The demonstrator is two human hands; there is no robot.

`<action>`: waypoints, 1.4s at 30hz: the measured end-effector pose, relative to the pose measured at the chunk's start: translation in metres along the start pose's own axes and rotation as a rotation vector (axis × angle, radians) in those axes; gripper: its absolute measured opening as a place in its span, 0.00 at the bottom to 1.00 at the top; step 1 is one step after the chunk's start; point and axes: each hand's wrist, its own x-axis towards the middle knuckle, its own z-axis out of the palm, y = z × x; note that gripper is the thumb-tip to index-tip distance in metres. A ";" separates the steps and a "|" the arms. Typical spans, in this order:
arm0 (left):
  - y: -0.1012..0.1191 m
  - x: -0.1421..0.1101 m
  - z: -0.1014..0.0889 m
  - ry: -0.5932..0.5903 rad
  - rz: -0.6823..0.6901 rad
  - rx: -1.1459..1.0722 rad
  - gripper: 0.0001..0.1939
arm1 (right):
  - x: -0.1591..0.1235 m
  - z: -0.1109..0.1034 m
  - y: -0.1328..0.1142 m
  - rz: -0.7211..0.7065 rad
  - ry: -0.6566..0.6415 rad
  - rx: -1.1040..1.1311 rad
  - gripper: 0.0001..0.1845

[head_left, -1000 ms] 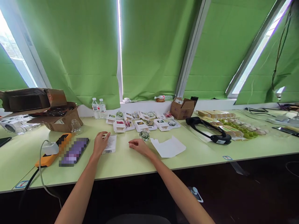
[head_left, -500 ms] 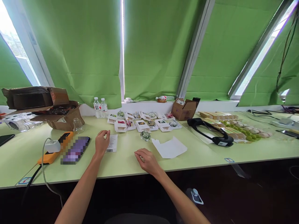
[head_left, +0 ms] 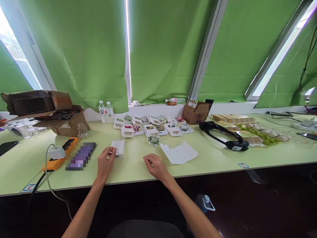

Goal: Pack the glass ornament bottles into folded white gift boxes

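My left hand (head_left: 106, 162) rests on the table with its fingers curled together. Its fingertips are at the left edge of a small white box (head_left: 118, 147) with printed text and a barcode; whether they touch it I cannot tell. My right hand (head_left: 156, 167) lies near the front edge, thumb and fingers closed and no object visible in them. Beyond it is a round clear ornament (head_left: 153, 140) with green inside. To its right lies a cut sheet of white paper (head_left: 179, 153). Several opened white boxes (head_left: 150, 131) with similar bagged ornaments stand behind.
On the left are a phone (head_left: 81, 157), an orange power strip (head_left: 55, 162) with a white plug, a glass jar (head_left: 82, 131) and cardboard boxes (head_left: 69, 127). On the right lie a black headset (head_left: 225, 138) and egg-like items in green trays (head_left: 268, 140). Two water bottles (head_left: 106, 112) stand behind.
My left hand has drawn back from the white box toward me and slightly left, uncovering more of it. My right hand has stayed almost in place. The view has shifted slightly.
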 end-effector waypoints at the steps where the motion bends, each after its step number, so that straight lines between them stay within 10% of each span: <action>1: -0.002 -0.004 -0.003 -0.005 -0.046 -0.029 0.15 | 0.000 0.000 0.000 -0.005 -0.001 -0.004 0.16; 11: -0.011 -0.009 -0.011 -0.180 -0.288 -0.254 0.23 | 0.000 -0.006 -0.009 -0.054 -0.041 -0.131 0.17; 19: -0.009 -0.009 -0.011 -0.157 -0.327 -0.297 0.21 | 0.010 -0.050 -0.033 0.062 0.054 -0.293 0.15; 31: -0.004 -0.013 -0.016 -0.235 -0.344 -0.316 0.22 | -0.011 -0.071 -0.020 0.415 -0.318 -0.651 0.19; 42: -0.005 -0.011 -0.015 -0.258 -0.348 -0.296 0.21 | -0.006 -0.072 -0.022 0.476 -0.358 -0.695 0.18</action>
